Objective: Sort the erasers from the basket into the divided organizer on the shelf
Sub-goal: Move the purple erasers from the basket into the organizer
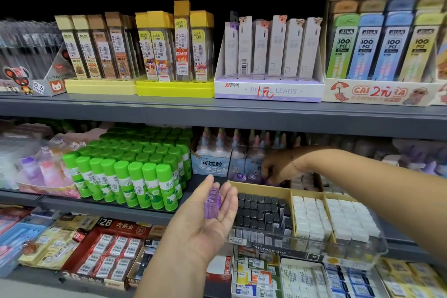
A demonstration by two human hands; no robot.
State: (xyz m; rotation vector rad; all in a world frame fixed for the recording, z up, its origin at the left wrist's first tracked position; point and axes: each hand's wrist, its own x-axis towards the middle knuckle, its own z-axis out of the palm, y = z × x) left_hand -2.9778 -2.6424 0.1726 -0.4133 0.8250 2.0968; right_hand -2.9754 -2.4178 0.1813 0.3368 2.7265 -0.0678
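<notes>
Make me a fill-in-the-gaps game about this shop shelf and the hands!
1. The left hand lies palm up with a ____ eraser resting on it.
2. The glue sticks beside the organizer all have ____ caps.
3. Inside the organizer, the black erasers lie to the ____ of the white erasers.

Missing words: purple, green, left.

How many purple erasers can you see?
3: one purple eraser lies on the left hand; two others sit in the clear bin beside the right hand. More may hide under that hand.
</notes>
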